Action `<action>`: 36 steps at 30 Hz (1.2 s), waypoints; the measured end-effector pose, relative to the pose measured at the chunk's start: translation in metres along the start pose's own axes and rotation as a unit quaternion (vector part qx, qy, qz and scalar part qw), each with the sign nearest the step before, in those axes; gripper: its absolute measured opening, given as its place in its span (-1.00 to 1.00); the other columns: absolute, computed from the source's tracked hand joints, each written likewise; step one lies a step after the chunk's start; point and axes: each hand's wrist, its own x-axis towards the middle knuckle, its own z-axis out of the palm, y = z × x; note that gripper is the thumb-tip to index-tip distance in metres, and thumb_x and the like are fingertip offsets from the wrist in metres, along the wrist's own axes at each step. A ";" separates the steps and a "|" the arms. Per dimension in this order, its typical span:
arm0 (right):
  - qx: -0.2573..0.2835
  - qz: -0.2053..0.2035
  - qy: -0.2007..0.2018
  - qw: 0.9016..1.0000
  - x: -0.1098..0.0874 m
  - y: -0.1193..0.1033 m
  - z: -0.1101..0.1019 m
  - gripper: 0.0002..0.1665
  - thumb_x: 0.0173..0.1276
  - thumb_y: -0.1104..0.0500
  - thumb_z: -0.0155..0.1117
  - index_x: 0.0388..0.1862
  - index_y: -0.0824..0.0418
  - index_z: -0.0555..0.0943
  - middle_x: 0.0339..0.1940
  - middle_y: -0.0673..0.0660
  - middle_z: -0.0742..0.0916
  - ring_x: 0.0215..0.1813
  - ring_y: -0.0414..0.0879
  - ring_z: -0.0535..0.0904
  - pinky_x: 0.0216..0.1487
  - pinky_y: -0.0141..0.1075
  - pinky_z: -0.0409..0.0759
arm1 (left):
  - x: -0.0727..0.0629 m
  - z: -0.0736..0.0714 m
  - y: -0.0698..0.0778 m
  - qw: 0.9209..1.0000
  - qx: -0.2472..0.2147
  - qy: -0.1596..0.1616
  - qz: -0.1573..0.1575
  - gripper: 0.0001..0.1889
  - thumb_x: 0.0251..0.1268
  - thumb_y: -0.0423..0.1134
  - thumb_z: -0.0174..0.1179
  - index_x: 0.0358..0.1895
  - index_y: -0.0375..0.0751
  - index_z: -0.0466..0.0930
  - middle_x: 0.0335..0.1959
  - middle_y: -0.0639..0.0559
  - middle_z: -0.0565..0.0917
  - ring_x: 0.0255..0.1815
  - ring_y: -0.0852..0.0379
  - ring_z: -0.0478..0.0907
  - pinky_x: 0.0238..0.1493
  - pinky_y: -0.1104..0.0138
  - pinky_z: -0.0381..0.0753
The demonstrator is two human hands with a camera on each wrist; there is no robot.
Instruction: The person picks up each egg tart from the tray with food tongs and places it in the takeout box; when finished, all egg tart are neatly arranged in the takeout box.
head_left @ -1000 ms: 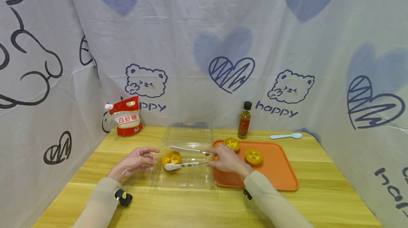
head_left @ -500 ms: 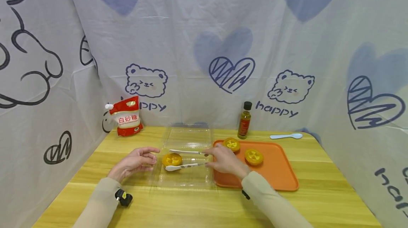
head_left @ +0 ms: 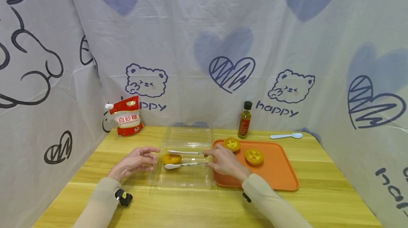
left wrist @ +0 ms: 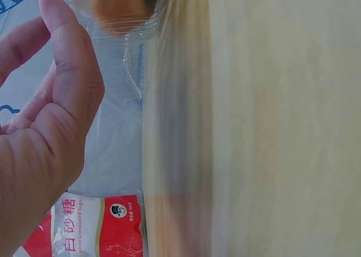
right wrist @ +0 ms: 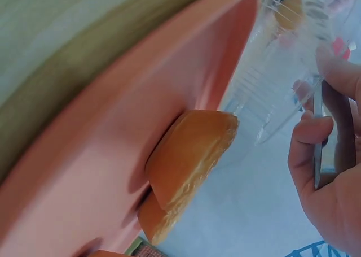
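Observation:
In the head view my right hand grips a pair of tongs with pale, spoon-like tips. The tongs reach left over a clear plastic clamshell box whose lid stands up at the back. A round yellow tart sits in the box's left part, between the two tong tips; contact is hard to tell. In the right wrist view the fingers curl round a metal strip of the tongs. My left hand stays beside the box's left edge, fingers loosely bent and holding nothing.
An orange tray right of the box bears two more tarts, one at the back and another tart nearer. Behind stand a red sugar bag and an oil bottle. A pale blue spoon lies at the back right.
The tong tips have come closer together, the far one moving toward the near one and now covering part of the tart. The left hand has not moved.

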 end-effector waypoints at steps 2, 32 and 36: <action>0.005 0.001 -0.005 1.000 0.000 0.000 0.000 -0.51 0.29 -0.02 0.39 0.20 0.00 0.63 -0.03 -0.06 0.74 -0.22 -0.20 0.36 -0.30 -0.40 0.32 | 0.000 0.000 0.000 1.000 0.001 0.000 -0.001 -0.35 0.29 -0.48 0.18 0.41 -0.47 0.14 -0.21 -0.02 0.64 -0.28 0.14 0.61 -0.16 0.29 0.73; 0.081 0.033 -0.026 0.996 -0.002 0.007 -0.005 -0.42 0.25 0.00 0.43 0.27 0.03 0.59 -0.05 -0.01 0.73 -0.21 -0.08 0.43 -0.26 -0.34 0.35 | -0.001 0.002 0.002 1.000 -0.002 0.015 -0.006 -0.39 0.29 -0.50 0.17 0.38 -0.45 0.20 -0.20 -0.02 0.65 -0.27 0.14 0.63 -0.18 0.30 0.73; 0.084 0.047 -0.031 0.995 -0.005 0.010 -0.009 -0.39 0.26 -0.03 0.41 0.31 -0.05 0.55 -0.03 -0.01 0.69 -0.22 -0.10 0.39 -0.27 -0.31 0.33 | -0.002 0.002 0.002 1.000 -0.002 0.015 -0.006 -0.40 0.29 -0.49 0.17 0.38 -0.44 0.21 -0.20 -0.02 0.65 -0.28 0.15 0.62 -0.18 0.30 0.73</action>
